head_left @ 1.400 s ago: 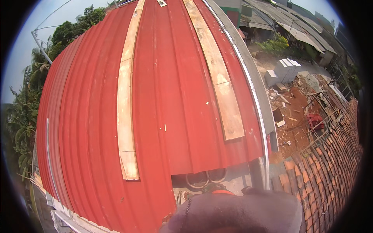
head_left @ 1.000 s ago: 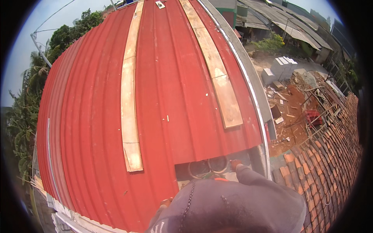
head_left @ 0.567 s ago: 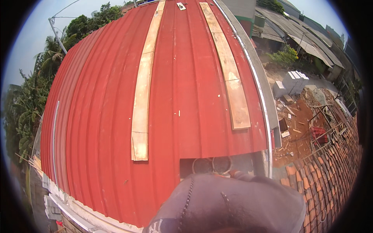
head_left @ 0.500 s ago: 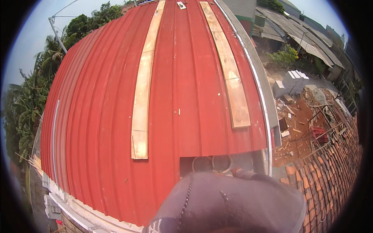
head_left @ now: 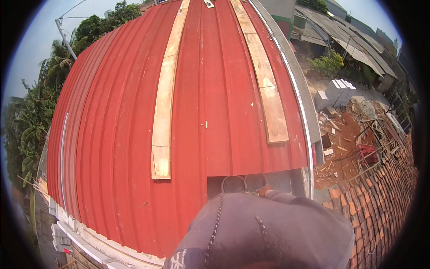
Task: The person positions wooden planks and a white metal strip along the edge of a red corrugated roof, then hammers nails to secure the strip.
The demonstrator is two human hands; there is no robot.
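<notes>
1. The right hand (head_left: 263,192) reached into the opening (head_left: 286,183) at the near right corner of the red roof (head_left: 121,134), its fingers too small to make out; whether it gripped anything could not be told.
2. Just beside that hand stood the right round rim (head_left: 266,180), inside the opening, partly under the roof's cut near edge.
3. The left round rim (head_left: 223,184) sat next to it, toward the opening's left side; the person's body covered the lower part of both.
4. The left hand was out of sight, so its state could not be told.
5. The person's greyish-purple top (head_left: 291,219), with two cords hanging down it, filled the space below the opening.
6. On the roof, the left plank strip (head_left: 162,112) ran from the far edge toward the near edge, left of the opening.
7. The right plank strip (head_left: 267,89) lay nearer the right edge and ended short of the opening.
8. A small pale stick (head_left: 207,124) lay between the two strips.
9. Beyond the right edge were white blocks (head_left: 338,92) and, nearer, a tiled roof (head_left: 380,201).
</notes>
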